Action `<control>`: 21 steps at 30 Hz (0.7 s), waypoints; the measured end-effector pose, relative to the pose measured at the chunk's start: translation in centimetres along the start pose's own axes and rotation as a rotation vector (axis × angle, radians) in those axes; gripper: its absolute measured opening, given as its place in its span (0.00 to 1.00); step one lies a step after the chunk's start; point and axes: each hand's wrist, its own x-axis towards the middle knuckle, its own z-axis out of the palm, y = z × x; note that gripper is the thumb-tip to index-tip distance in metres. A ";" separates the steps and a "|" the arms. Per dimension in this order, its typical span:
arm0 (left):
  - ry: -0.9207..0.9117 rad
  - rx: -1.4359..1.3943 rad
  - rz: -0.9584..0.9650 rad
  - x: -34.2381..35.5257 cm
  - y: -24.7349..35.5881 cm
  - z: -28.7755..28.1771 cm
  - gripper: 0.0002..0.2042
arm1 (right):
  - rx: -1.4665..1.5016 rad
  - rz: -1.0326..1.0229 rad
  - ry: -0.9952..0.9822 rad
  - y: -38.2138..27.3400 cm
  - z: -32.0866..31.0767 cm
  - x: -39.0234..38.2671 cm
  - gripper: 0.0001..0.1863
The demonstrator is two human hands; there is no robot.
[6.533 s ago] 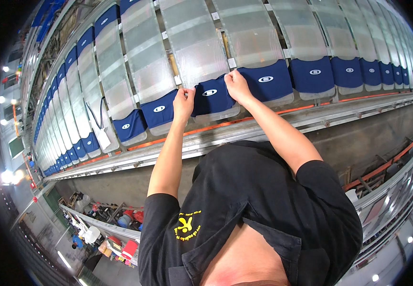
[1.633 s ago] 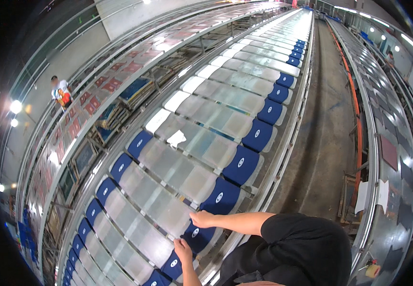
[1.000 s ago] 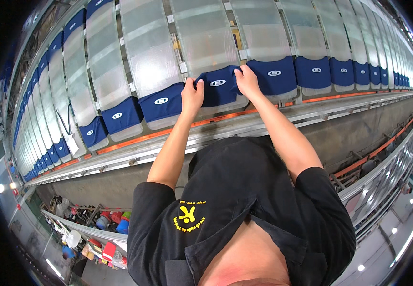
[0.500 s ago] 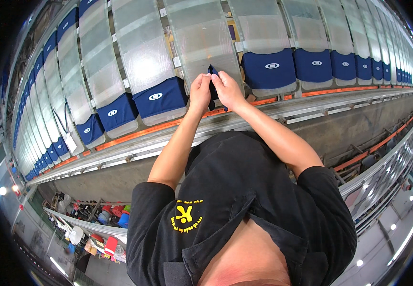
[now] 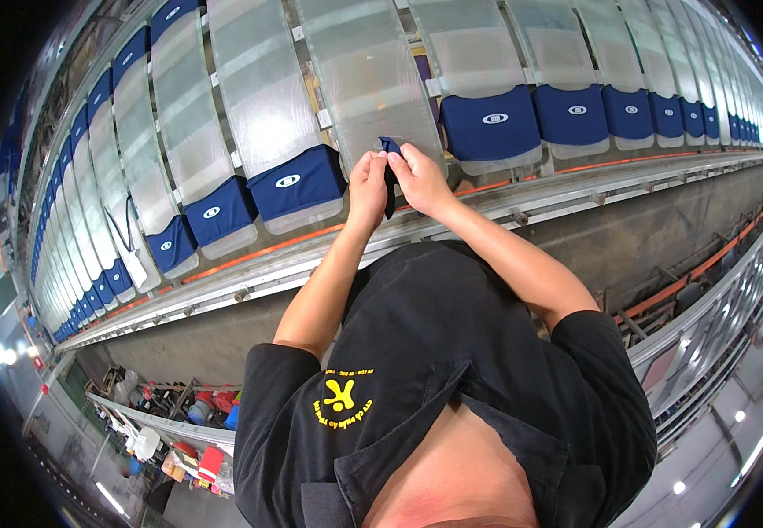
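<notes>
My left hand (image 5: 369, 189) and my right hand (image 5: 421, 179) meet at the front of a glass-like board (image 5: 377, 101) that has no cloth on it. Both have their fingers pinched on a dark navy piece of cloth (image 5: 388, 143). It is bunched and narrow; one corner sticks up above the fingers and a strip hangs down between the hands. To the left a flat navy cloth piece (image 5: 298, 182) with a white oval mark lies over the end of a board. A similar navy cloth piece (image 5: 491, 123) lies to the right.
More boards with navy pieces run off both ways. A metal rail (image 5: 267, 264) and orange strip border the row. At the left a white tag-like item on a dark cord (image 5: 133, 255) rests on a board. Red and blue goods (image 5: 210, 409) fill a shelf behind me.
The cloth between my hands has shifted: its upper corner now folds over above the fingers. My hands have moved slightly toward me, and the view has shifted a little.
</notes>
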 end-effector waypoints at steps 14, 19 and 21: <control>0.001 0.206 0.230 -3.0 -0.8 -0.6 0.13 | -0.063 -0.099 0.011 0.5 -1.4 -2.1 0.18; 0.053 0.364 0.261 -5.2 -0.2 -3.4 0.11 | -0.109 -0.094 -0.019 0.7 -4.7 -3.5 0.15; 0.095 0.475 0.223 -6.5 0.3 -4.8 0.10 | -0.139 -0.123 -0.039 1.5 -6.6 -4.2 0.15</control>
